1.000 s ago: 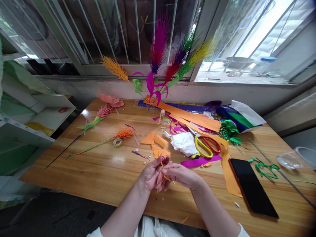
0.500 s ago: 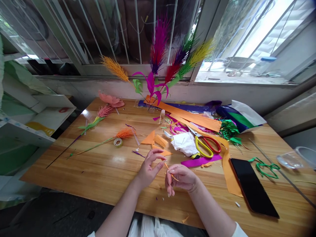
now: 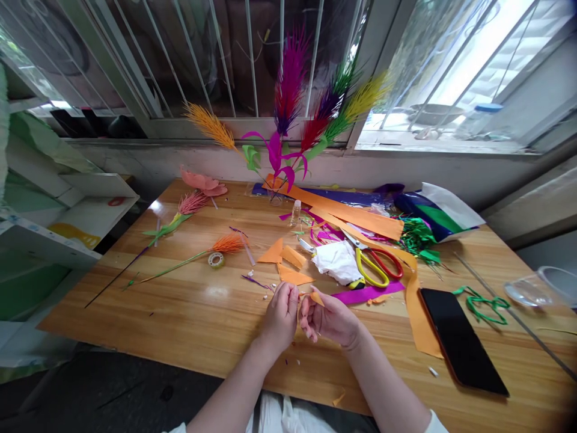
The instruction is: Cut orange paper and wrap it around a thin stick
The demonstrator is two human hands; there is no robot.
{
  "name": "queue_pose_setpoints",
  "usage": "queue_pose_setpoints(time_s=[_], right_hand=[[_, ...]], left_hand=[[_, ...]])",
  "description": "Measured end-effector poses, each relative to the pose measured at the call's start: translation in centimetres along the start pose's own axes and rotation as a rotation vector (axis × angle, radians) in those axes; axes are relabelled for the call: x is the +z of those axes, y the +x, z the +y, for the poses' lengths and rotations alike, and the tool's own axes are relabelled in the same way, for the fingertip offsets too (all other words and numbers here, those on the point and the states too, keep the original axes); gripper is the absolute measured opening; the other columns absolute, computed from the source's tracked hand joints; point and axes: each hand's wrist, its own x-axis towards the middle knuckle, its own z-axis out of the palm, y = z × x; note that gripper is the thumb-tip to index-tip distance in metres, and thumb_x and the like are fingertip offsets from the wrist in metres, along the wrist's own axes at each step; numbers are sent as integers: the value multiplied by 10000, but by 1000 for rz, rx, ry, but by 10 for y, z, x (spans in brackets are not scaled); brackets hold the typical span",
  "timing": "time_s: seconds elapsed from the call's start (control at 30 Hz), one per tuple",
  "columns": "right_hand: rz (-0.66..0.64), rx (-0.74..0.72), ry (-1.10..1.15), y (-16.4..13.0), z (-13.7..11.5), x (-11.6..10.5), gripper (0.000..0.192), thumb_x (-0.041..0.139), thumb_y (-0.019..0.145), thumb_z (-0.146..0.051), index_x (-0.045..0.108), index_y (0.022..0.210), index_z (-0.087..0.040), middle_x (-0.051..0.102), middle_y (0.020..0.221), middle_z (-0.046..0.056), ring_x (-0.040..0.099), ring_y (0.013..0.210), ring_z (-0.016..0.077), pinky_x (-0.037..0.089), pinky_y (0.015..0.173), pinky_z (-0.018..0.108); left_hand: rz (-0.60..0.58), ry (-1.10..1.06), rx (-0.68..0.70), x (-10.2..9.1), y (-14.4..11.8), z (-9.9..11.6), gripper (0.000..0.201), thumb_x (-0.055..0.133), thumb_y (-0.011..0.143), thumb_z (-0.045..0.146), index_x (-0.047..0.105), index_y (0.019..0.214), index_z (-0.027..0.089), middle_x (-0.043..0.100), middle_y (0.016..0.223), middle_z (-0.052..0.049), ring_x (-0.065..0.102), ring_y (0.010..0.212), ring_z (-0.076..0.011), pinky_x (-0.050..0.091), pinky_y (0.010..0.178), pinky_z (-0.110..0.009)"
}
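Observation:
Above the near part of the wooden table, my left hand (image 3: 280, 317) is closed, its fingertips pinching one end of a small orange paper piece (image 3: 317, 298). My right hand (image 3: 331, 319) holds the other end of this piece between thumb and index finger, with its remaining fingers loosely curled. The two hands nearly touch. Just beyond them lie several orange paper scraps (image 3: 295, 275). To the right of the scraps is a white cloth-like bundle (image 3: 338, 263), beside scissors (image 3: 373, 267) with one yellow and one red handle.
A black phone (image 3: 464, 343) lies at the right, near a green twisted strand (image 3: 489, 307). An orange fringed stem (image 3: 228, 243) and a tape roll (image 3: 216, 260) are at the left. Colourful paper plumes stand in a clear vase (image 3: 274, 197) by the window.
My left hand has moved right and closed beside my right hand. The orange paper piece, earlier a thin strip between the hands, now shows a wider part at my right fingertips.

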Motion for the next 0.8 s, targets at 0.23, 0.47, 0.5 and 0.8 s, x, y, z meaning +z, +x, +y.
queue_pose_setpoints(time_s=[0.23, 0.47, 0.5, 0.8], right_hand=[[357, -406, -343, 5, 2, -1, 261, 685, 630, -261, 632, 873, -183, 546, 759, 5, 434, 594, 80, 350, 500, 187], [544, -513, -254, 17, 13, 3, 161, 677, 633, -291, 614, 636, -143, 463, 599, -22, 323, 487, 52, 243, 421, 185], [554, -511, -219, 17, 14, 4, 169, 684, 623, -292, 607, 631, -142, 459, 588, -26, 317, 481, 50, 239, 419, 185], [713, -628, -158, 21, 18, 5, 216, 707, 587, -325, 580, 600, -151, 419, 558, -40, 286, 488, 57, 241, 438, 199]], left_hand=[[61, 282, 110, -1, 2, -5, 221, 366, 823, 316, 477, 671, 201, 489, 688, -12, 435, 678, -152, 306, 643, -260], [22, 136, 80, 6, -6, -2, 183, 389, 815, 336, 512, 795, 202, 532, 786, -27, 477, 740, -153, 342, 683, -261], [31, 133, 88, 7, -7, -2, 173, 389, 816, 332, 503, 812, 202, 532, 803, -29, 480, 747, -151, 346, 687, -261], [87, 226, 74, 15, 0, -16, 295, 315, 834, 396, 434, 662, 188, 471, 626, 2, 435, 592, -124, 336, 580, -247]])
